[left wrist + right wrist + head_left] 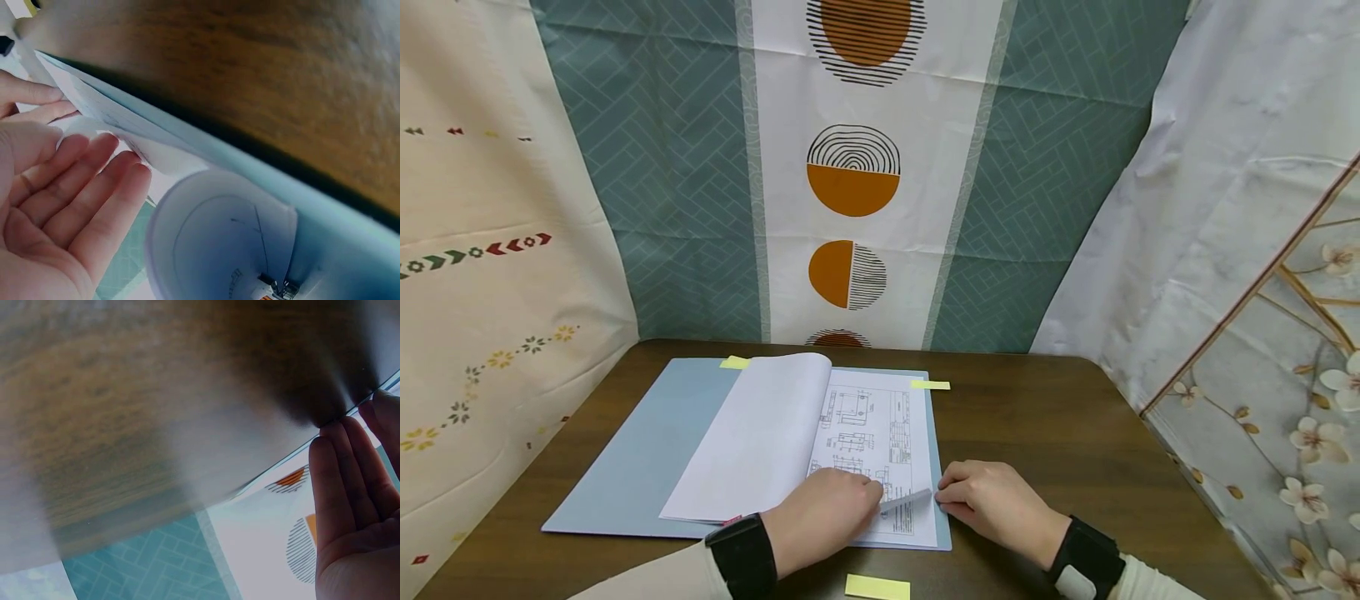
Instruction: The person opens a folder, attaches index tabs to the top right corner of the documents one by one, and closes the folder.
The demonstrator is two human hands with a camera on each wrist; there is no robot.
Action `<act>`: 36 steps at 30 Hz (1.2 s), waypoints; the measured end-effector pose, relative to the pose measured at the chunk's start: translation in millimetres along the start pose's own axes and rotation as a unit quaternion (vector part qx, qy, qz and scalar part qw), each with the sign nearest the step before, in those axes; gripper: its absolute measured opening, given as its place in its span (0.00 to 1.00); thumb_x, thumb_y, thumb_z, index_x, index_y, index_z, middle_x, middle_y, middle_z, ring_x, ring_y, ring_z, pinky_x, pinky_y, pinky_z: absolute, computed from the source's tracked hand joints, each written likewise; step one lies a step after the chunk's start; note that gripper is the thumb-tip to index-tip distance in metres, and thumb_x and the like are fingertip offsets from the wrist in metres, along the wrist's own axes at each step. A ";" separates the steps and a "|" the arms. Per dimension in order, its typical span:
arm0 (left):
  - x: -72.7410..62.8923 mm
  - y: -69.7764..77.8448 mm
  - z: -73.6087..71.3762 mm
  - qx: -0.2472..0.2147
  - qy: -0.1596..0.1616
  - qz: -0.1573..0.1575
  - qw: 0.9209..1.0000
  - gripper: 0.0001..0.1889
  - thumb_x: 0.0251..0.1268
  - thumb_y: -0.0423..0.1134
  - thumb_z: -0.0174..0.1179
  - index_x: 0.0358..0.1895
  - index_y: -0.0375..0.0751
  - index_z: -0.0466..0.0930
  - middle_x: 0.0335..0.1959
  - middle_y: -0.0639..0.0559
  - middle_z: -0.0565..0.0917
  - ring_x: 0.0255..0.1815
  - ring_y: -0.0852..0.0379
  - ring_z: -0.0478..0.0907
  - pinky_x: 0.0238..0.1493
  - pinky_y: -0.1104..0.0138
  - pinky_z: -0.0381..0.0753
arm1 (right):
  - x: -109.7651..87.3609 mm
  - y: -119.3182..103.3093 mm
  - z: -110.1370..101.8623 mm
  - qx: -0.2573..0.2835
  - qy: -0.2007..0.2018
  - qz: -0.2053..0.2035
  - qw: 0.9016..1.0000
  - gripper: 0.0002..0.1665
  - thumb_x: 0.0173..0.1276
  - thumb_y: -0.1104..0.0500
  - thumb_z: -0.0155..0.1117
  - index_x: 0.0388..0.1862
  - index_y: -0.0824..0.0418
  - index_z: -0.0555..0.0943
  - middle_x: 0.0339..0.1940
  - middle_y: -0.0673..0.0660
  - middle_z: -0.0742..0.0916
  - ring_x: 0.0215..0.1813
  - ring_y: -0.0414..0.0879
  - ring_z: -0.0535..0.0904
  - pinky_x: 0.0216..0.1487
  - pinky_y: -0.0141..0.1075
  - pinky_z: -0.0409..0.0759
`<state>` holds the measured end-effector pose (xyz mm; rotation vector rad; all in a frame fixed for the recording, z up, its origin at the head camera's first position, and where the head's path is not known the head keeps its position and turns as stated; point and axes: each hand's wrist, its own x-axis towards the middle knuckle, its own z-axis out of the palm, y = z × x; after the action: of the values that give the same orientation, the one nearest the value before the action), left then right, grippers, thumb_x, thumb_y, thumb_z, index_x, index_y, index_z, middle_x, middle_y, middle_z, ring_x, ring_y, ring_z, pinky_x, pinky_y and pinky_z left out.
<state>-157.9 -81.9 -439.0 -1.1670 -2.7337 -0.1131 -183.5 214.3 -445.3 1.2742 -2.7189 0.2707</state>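
A pale blue folder lies spread on the table, with a stack of white sheets folded over to the left. On its right side lies a sheet of technical drawings. My left hand is over the lower part of this sheet, its thumb and fingertips pinching thin white paper. A narrow pale strip runs from the left fingertips toward the right hand. My right hand touches the folder's right edge, its fingers mostly straight and the thumb close by.
Yellow sticky tabs stick to the top of the folder and the sheet's upper right edge. A yellow sticky note lies at the table's front. Patterned cloths hang behind and beside the brown table.
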 end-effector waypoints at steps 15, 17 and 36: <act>-4.3 -3.9 -5.7 0.018 0.104 -0.005 0.994 0.08 0.68 0.40 0.77 0.39 0.46 0.85 0.29 0.58 0.86 0.26 0.64 0.80 0.32 0.71 0.82 | -0.7 -0.2 3.1 -0.007 0.014 -0.012 1.000 0.12 0.65 0.61 0.86 0.47 0.51 0.97 0.45 0.46 0.91 0.41 0.38 0.85 0.49 0.33 0.89; -7.6 -6.6 -7.9 0.032 0.131 0.004 0.991 0.08 0.67 0.40 0.76 0.38 0.46 0.84 0.29 0.58 0.85 0.26 0.63 0.80 0.31 0.70 0.81 | -0.7 -0.5 2.2 -0.006 0.016 -0.013 1.000 0.13 0.65 0.61 0.87 0.47 0.51 0.97 0.45 0.47 0.91 0.41 0.38 0.85 0.49 0.34 0.89; -65.0 -39.2 -12.3 0.208 0.178 -0.012 0.962 0.10 0.63 0.36 0.69 0.32 0.38 0.75 0.25 0.47 0.74 0.30 0.47 0.73 0.37 0.56 0.78 | -1.9 -0.4 3.3 -0.015 0.011 -0.001 1.000 0.13 0.66 0.60 0.86 0.48 0.51 0.97 0.46 0.46 0.92 0.42 0.39 0.85 0.51 0.35 0.89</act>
<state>-140.5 -156.7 -438.9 -0.8953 -2.3041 0.2203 -182.1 214.7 -448.8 1.2590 -2.6938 0.2416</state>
